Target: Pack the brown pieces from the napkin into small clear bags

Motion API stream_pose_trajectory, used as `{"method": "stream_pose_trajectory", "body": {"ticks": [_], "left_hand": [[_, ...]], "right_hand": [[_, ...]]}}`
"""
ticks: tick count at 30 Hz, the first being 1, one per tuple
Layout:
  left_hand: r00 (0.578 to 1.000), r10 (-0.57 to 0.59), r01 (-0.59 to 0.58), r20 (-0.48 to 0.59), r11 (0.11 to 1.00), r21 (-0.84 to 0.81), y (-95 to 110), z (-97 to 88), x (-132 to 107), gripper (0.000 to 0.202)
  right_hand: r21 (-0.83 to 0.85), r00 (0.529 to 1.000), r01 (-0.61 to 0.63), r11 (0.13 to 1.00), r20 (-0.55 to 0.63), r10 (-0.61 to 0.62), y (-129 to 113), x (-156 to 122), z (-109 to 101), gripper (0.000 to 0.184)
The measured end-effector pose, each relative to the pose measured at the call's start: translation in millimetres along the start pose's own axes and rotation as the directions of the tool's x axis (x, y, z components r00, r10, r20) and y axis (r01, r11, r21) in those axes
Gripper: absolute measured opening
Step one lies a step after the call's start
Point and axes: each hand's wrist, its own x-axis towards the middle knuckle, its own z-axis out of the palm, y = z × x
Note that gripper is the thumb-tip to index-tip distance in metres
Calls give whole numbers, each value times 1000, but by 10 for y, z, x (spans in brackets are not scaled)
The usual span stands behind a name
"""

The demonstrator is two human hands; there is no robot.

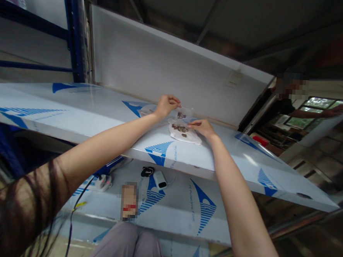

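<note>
My left hand pinches the top edge of a small clear plastic bag, which has small brown pieces in its lower part. Just in front of it on the worktop lies a white sheet or flattened pouch with a heap of small brown pieces on it. One darker square piece sits apart from the heap. My right hand reaches in from the right, its thumb and fingertips together at the heap's right edge. What they hold, if anything, is too small to make out.
The worktop wears blue-printed protective film. On the lower shelf are a white device, a coiled black cable and a power strip. Blue racking stands left. Another person is at the right.
</note>
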Motion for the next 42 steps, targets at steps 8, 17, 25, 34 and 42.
{"method": "stream_pose_trajectory", "body": {"ticks": [8, 17, 25, 34, 42], "left_hand": [[1000, 2, -2, 1, 1000, 2, 32, 10, -17, 12], [991, 20, -20, 134, 1000, -5, -42, 11, 23, 32], [973, 88, -130, 211, 972, 196, 25, 17, 41, 13], [963, 142, -187, 229, 964, 187, 131, 64, 26, 5], [959, 189, -221, 209, 965, 143, 163, 50, 23, 14]], "right_hand": [[-73, 998, -50, 996, -49, 47, -48, -24, 5, 18], [-128, 996, -76, 989, -50, 70, -89, -42, -28, 17], [-168, 996, -50, 985, -77, 37, -122, -58, -37, 13], [-162, 995, -1, 987, -100, -16, -147, -75, -63, 12], [-110, 990, -3, 994, -138, -12, -195, -86, -76, 13]]}}
